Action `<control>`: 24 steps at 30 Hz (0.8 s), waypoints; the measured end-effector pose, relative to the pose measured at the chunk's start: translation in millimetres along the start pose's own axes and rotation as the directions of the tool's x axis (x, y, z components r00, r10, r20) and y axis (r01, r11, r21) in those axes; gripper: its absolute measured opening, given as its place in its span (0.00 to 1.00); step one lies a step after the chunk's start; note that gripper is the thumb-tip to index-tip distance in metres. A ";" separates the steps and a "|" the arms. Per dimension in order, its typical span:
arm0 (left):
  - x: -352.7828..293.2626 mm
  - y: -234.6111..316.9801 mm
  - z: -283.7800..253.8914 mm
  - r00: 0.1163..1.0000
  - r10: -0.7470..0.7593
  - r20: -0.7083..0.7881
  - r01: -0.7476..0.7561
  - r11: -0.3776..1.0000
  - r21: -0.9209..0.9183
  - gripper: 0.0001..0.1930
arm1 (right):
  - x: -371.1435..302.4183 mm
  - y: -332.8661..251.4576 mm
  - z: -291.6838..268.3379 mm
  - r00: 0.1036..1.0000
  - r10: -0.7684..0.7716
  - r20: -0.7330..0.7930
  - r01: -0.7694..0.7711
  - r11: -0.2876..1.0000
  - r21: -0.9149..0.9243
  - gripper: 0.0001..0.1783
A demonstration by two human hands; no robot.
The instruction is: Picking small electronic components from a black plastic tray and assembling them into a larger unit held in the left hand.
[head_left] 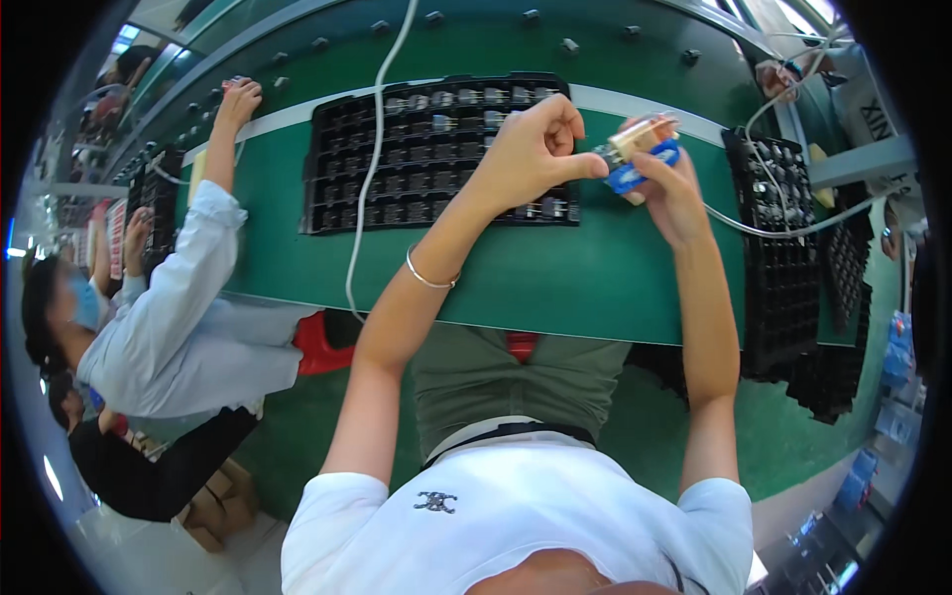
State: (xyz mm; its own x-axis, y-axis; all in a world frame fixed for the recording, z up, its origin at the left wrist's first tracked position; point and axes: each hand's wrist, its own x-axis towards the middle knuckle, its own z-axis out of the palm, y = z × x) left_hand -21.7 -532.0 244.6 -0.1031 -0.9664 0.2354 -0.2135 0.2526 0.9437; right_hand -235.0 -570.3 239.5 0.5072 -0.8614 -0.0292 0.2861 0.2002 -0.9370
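Observation:
In my right hand point(674, 198) is a small device point(625, 178) with a bright blue body and a brass-coloured metal part; my fingers wrap round it. My left hand point(535, 154) is closed, its fingers curled and the thumb tip reaching the device's left end. Whatever lies at that thumb tip is too small to make out. Both hands are raised over the right end of a black compartment tray point(342, 188), which holds rows of small metal-and-dark components.
More black trays point(778, 288) stand stacked at the right edge of the green table point(476, 283). A white cable point(369, 188) hangs across the middle tray, another point(793, 234) over the right stack. Small parts point(570, 46) sit spaced along the green strip behind. A co-worker point(169, 307) sits at left.

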 end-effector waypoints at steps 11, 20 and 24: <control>-8.0 -34.0 -147.1 0.721 -0.081 -0.689 0.685 0.236 0.689 0.23 | -3.4 -7.5 -39.3 0.833 -0.533 -0.149 0.118 0.435 -0.892 0.18; -0.6 -58.7 -138.1 0.712 -0.057 -0.700 0.673 0.341 0.656 0.17 | -3.9 -0.8 -37.3 0.811 -0.577 -0.095 0.179 0.400 -0.899 0.22; 1.5 -52.0 -136.3 0.703 0.053 -0.709 0.649 0.358 0.671 0.17 | -2.1 5.6 -31.9 0.800 -0.596 -0.067 0.216 0.392 -0.894 0.21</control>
State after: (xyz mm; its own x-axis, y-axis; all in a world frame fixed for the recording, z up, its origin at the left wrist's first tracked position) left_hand 121.6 -553.0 227.6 0.6051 -0.6994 0.3804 -0.7950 -0.5055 0.3352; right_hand -260.4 -582.2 223.2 0.1807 -0.8401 0.5114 -0.5055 -0.5253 -0.6844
